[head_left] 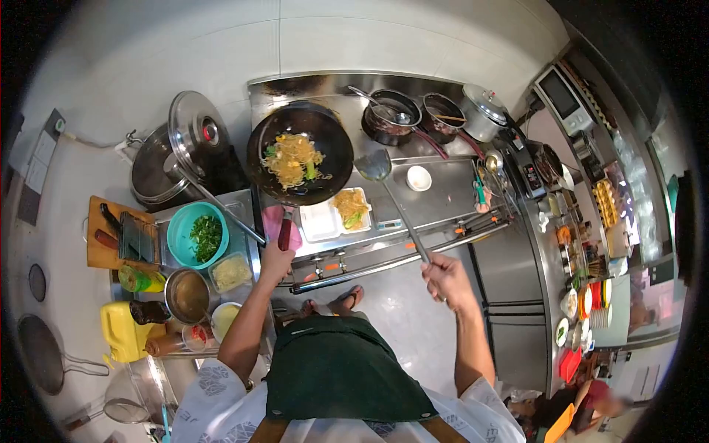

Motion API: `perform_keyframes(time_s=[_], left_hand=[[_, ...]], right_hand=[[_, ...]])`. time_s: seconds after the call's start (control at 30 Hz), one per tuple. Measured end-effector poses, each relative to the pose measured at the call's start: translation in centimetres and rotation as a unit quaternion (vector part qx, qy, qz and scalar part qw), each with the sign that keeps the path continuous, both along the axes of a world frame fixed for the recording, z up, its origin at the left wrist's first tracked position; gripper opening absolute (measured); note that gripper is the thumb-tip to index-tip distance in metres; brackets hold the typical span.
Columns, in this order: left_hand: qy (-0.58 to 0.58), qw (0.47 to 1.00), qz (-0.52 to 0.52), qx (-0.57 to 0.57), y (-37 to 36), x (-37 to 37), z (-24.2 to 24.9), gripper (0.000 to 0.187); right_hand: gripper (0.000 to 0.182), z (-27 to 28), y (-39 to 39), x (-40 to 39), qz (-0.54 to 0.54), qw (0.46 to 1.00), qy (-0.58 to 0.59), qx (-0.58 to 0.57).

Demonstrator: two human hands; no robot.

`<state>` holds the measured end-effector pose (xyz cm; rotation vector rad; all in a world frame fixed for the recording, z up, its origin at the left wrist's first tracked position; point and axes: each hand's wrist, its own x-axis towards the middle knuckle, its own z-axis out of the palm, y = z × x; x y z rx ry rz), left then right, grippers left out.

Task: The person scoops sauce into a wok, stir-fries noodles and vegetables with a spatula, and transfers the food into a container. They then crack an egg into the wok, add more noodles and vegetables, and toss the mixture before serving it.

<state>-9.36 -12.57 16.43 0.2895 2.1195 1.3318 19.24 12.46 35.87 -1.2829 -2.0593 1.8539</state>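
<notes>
A black wok [340,159] on the stove holds noodles with greens [292,161]. My left hand [276,260] is closed round the wok's dark handle [285,230], with a pink cloth [272,221] beside it. My right hand [447,280] grips the long handle of a metal spatula [374,165], whose blade is just right of the wok, apart from it. In front of the wok, an open white takeout box [320,221] has noodles [352,209] in its right half.
Pots with handles [391,117] and a lidded pot [484,112] stand at the back right. A small white bowl [419,178] sits beside the spatula. On the left are a teal bowl [177,235], a brown-liquid pan [187,296] and a yellow jug [122,331]. A person [583,406] is at lower right.
</notes>
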Motion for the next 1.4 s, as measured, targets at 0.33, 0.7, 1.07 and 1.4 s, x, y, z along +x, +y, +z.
perform_keyframes(time_s=[0.33,0.7,1.07,1.4], left_hand=[[0.053,0.997,-0.033,-0.037,-0.1,3.0,2.3,0.021],[0.036,0.997,-0.065,-0.03,0.0,2.3,1.4,0.022],[0.164,0.978,-0.068,-0.111,-2.3,2.7,0.2,0.028],[0.173,0.972,-0.086,-0.133,-3.0,3.3,1.7,0.029]], right_hand=[[0.048,2.1,12.2,-16.0,0.253,0.936,-0.19,0.152],[0.018,5.5,5.5,-14.9,0.439,0.648,-0.183,0.595],[0.021,12.4,17.0,-15.5,0.381,0.859,-0.319,0.123],[0.041,-10.0,10.9,-8.4,0.183,0.977,-0.09,0.056]])
